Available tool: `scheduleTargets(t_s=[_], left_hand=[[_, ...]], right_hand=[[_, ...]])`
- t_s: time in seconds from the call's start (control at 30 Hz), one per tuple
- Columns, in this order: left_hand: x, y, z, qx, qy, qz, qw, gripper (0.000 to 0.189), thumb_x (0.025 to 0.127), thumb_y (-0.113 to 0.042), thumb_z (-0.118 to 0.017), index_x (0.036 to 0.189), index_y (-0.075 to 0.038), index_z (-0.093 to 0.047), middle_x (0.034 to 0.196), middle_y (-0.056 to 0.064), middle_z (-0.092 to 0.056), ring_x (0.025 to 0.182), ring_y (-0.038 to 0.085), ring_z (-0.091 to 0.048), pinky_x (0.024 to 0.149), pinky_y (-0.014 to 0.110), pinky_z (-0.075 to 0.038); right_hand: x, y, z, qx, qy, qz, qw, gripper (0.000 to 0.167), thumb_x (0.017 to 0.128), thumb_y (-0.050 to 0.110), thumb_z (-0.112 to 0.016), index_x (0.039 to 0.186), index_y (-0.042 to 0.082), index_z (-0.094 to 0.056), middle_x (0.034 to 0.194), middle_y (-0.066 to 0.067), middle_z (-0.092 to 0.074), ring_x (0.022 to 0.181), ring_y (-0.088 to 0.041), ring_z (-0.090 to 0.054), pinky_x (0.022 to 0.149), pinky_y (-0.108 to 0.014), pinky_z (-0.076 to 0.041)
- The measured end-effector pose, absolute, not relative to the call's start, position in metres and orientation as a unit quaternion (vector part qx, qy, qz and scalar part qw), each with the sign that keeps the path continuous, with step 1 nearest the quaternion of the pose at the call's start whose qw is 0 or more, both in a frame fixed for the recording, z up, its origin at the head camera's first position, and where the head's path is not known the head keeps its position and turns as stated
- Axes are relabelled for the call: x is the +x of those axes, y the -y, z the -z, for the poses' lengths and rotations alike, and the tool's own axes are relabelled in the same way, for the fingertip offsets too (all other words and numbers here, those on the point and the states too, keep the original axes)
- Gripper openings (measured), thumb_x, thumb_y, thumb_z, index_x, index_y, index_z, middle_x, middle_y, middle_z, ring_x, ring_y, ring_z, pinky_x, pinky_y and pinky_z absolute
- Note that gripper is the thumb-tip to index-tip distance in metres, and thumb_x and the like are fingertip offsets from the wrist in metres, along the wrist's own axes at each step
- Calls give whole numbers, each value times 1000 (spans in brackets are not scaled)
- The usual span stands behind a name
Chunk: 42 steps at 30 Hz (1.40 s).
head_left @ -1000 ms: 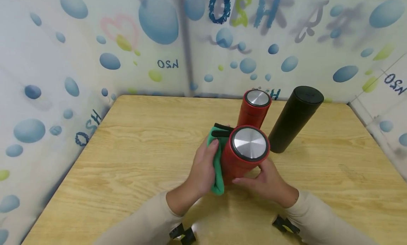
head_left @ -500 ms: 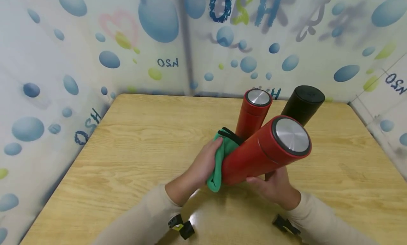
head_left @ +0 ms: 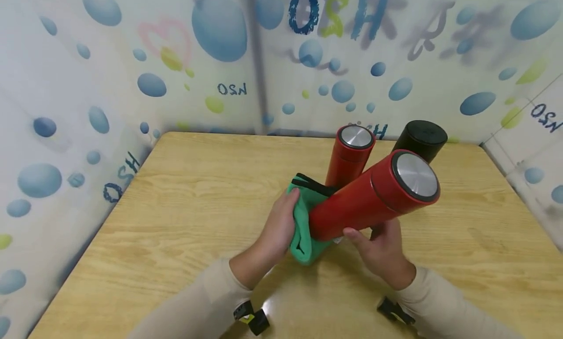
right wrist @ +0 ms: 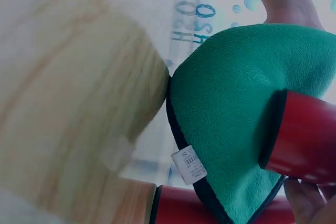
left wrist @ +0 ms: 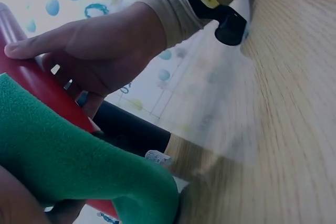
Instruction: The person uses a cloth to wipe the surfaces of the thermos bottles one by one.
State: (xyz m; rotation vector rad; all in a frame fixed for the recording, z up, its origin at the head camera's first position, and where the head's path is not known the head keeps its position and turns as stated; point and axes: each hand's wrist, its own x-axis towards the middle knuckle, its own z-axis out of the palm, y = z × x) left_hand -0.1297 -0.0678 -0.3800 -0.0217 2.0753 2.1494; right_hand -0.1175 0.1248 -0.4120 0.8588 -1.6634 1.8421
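A red thermos flask [head_left: 356, 202] with a silver lid tilts to the right above the table, its base against a green cloth [head_left: 303, 226] with black edging. My left hand [head_left: 277, 226] grips the folded cloth around the base of the flask. With thumb and fingers, my right hand [head_left: 382, 253] holds the flask's body from the right and below. In the right wrist view the cloth [right wrist: 241, 98] spreads behind the flask's base [right wrist: 307, 137], and a white label [right wrist: 189, 164] hangs from its edge. The left wrist view shows the right hand's thumb [left wrist: 37, 45] along the flask.
Behind the held flask stands a second red flask [head_left: 349, 158] with a silver lid. To its right is a black flask [head_left: 420, 138], partly hidden by the held one. The wooden table [head_left: 189, 197] ends at a patterned backdrop [head_left: 176, 104].
The held red flask went from nearly upright to tilted far to the right, its lid now over the black flask's lower part. The right hand shifted slightly right with it; the cloth moved to its base.
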Motion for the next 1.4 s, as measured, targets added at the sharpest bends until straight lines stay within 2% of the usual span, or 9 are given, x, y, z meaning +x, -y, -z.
scheduleTargets(t_s=[0.27,0.37,0.5,0.6,0.73,0.93,1.13,1.27,1.4], left_hand=[[-123,72,373,45,-713,-699,6,35,108,-30,-31,106,-5,-54,82,6,-55,77,14,-57,78,27,-48],[-118,77,366,58,-704,-707,-31,40,108,-30,-28,121,-4,-55,103,10,-63,89,14,-58,84,27,-49],[-113,85,351,88,-669,-728,-123,48,107,-30,-25,141,-4,-47,131,12,-58,107,17,-57,93,28,-49],[-111,88,341,98,-631,-744,-197,50,106,-32,-26,142,-3,-45,127,11,-58,105,18,-58,92,29,-50],[-108,91,334,119,-587,-755,-265,53,105,-39,-32,142,-2,-43,119,7,-60,101,19,-58,88,30,-51],[-111,94,327,208,-576,-745,-263,56,105,-36,-33,144,3,-39,132,14,-59,116,26,-60,101,35,-52],[-109,93,333,263,-623,-700,-229,52,101,-27,-39,131,14,-50,130,25,-60,121,24,-60,102,34,-51],[-111,93,334,303,-640,-659,-254,47,95,-18,-39,128,13,-52,127,28,-60,120,28,-59,102,37,-51],[-112,91,334,341,-646,-612,-302,46,100,-25,-40,124,12,-53,126,24,-61,126,36,-56,109,44,-47]], right_hand=[[-120,-127,407,311,625,-681,222,52,87,22,-77,129,-1,-56,119,0,-70,103,-9,-69,85,-19,-56],[-118,-127,408,312,653,-662,194,48,87,26,-77,124,0,-59,113,7,-71,98,-5,-69,82,-18,-56],[-117,-129,409,306,735,-589,136,48,84,28,-78,120,2,-60,107,6,-72,91,-3,-67,74,-24,-58],[-116,-130,407,297,784,-540,77,51,82,24,-78,127,9,-59,110,-1,-71,94,-7,-65,73,-30,-59],[-113,-130,405,291,808,-512,14,55,82,20,-77,132,17,-56,116,1,-69,96,-11,-64,75,-33,-59],[-112,-130,402,314,819,-480,2,59,80,21,-80,133,21,-55,118,7,-68,99,-9,-64,77,-33,-59],[-111,-129,402,343,830,-440,2,59,80,28,-80,133,19,-56,116,7,-69,97,-7,-65,76,-31,-59],[-111,-129,401,338,834,-436,9,57,81,30,-78,132,18,-56,115,6,-70,96,-9,-66,75,-31,-59],[-110,-129,401,315,842,-438,2,54,82,32,-77,130,17,-57,113,5,-70,94,-12,-66,73,-30,-59]])
